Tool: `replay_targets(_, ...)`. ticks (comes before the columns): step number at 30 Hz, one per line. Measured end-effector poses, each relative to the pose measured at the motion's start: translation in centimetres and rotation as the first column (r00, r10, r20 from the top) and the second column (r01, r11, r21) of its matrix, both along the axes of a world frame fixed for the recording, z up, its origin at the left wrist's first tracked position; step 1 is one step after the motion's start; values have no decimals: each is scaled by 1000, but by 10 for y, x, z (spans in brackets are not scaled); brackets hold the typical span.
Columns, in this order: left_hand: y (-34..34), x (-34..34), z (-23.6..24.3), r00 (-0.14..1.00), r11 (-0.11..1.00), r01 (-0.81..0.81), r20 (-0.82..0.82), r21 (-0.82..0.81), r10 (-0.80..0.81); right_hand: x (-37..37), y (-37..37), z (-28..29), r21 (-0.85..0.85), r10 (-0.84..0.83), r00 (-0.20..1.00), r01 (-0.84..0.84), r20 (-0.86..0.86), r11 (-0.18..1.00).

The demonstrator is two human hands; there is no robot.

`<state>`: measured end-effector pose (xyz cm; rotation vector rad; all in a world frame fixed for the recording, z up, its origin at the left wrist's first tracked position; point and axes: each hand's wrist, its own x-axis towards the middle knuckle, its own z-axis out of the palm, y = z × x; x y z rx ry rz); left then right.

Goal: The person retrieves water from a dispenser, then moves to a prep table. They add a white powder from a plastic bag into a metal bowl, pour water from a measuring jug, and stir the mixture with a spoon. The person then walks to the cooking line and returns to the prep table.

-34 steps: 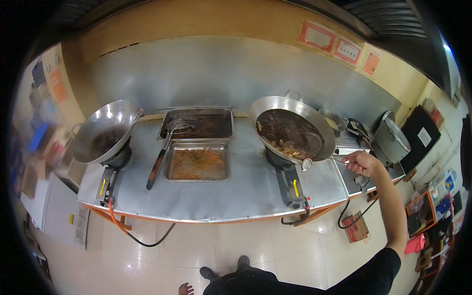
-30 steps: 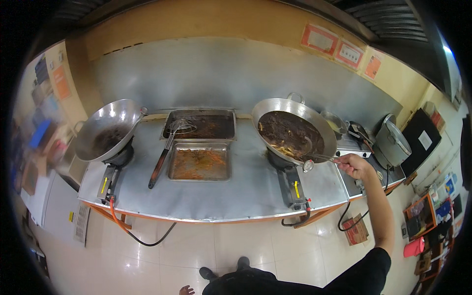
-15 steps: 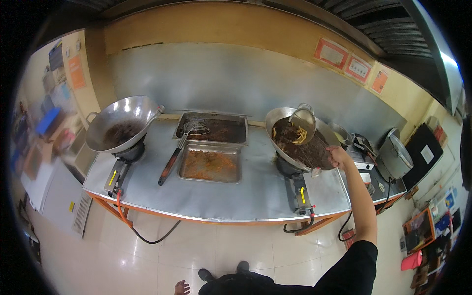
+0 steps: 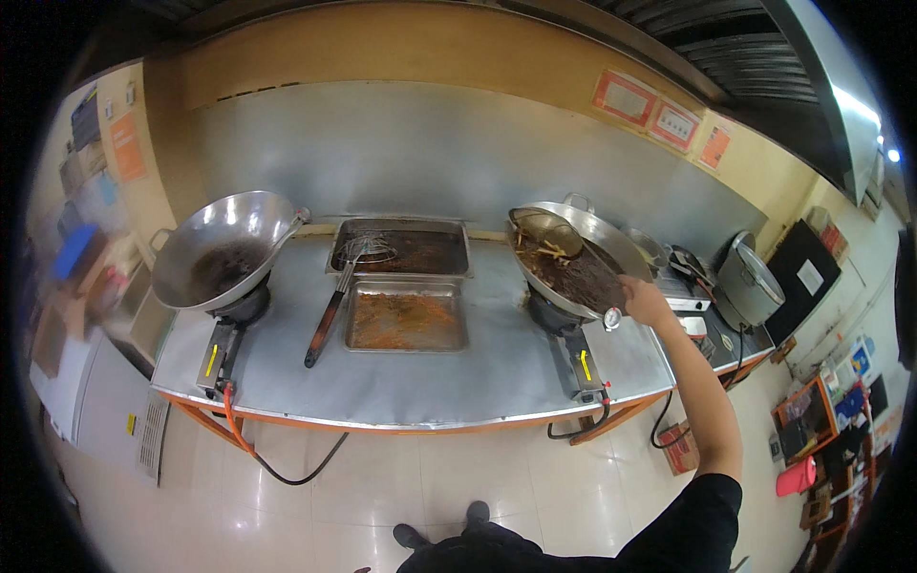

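My right hand (image 4: 642, 298) grips the handle of a round strainer (image 4: 546, 229) that holds some pale yellow strips (image 4: 556, 250) at the back-left of the right wok (image 4: 616, 234). Dark oil (image 4: 578, 282) fills this wok, which sits on a burner (image 4: 581, 358) with a dial thermometer (image 4: 611, 319) at its front rim. Only a sliver of my left hand (image 4: 362, 569) shows at the lower edge, too little to tell its shape.
A left wok (image 4: 175, 267) holds dark oil. Two metal trays (image 4: 454, 306) sit midway, a whisk-like skimmer (image 4: 330, 320) beside them. A pot (image 4: 745, 306) stands right on a side counter. Hoses (image 4: 315, 473) hang below the steel table (image 4: 411, 387).
My right hand has moved left and up, carrying the strainer from the wok's front-right toward its back-left, with strips gathered in it. My left hand has slipped almost out of view.
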<state>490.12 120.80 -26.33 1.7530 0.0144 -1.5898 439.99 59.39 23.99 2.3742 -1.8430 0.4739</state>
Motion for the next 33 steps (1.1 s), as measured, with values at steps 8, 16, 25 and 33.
replay_targets(8,-73,71,-50,1000,999,8,17,34,-8,-3,30,-1,25,-56,998,55,43,998)
replay_targets(16,-91,51,-55,997,998,63,37,-10,-62,-43,18,-9,112,-141,979,125,148,986)
replay_targets(25,-44,-22,-27,999,999,39,-14,28,-39,-97,10,-3,11,-149,977,149,150,989)
replay_targets(33,-67,-24,-11,1000,1000,4,22,-21,-3,-137,-16,-30,40,-293,955,291,44,956)
